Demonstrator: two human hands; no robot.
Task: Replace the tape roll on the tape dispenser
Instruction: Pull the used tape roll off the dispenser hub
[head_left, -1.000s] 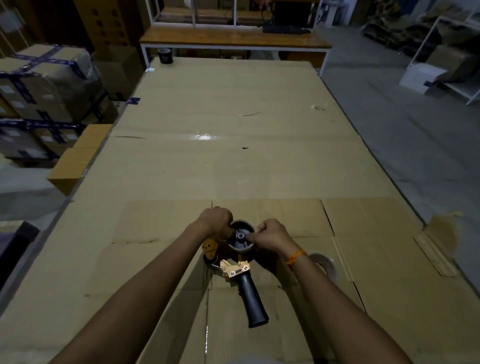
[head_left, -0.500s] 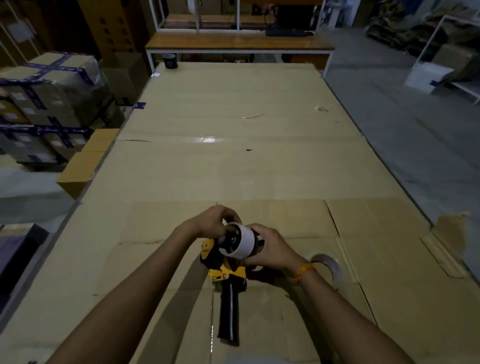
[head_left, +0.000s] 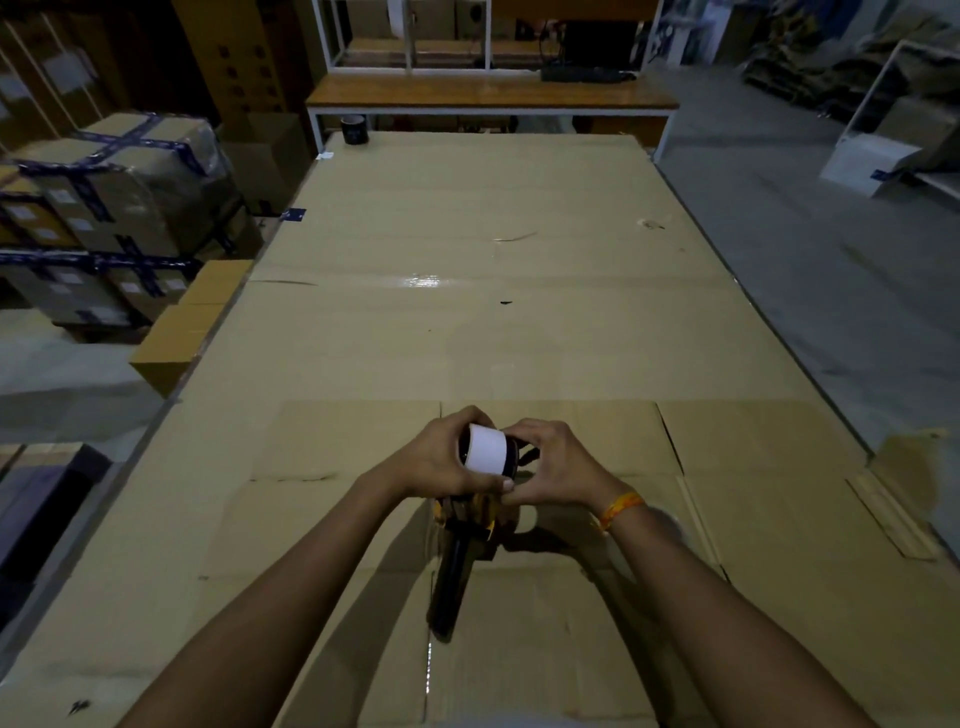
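A white tape roll (head_left: 487, 449) sits at the top of the yellow and black tape dispenser (head_left: 470, 512), against its dark hub. My left hand (head_left: 441, 460) wraps the roll from the left, thumb underneath. From the right, the fingers of my right hand (head_left: 558, 470) close on the roll's hub side. The dispenser's black handle (head_left: 451, 587) points back toward me and rests on the cardboard-covered table (head_left: 467, 338). Most of the dispenser's head is hidden by my hands.
A small black roll (head_left: 355, 130) stands at the table's far left corner. Taped cartons (head_left: 119, 208) and a plain box (head_left: 182, 338) sit off the left edge. A wooden bench (head_left: 488, 96) crosses the far end. Loose cardboard flaps (head_left: 904, 519) lie at the right edge.
The dispenser lay flat with its dark hub showing. It has been turned so the handle points toward me, and the white roll has come up between both hands.
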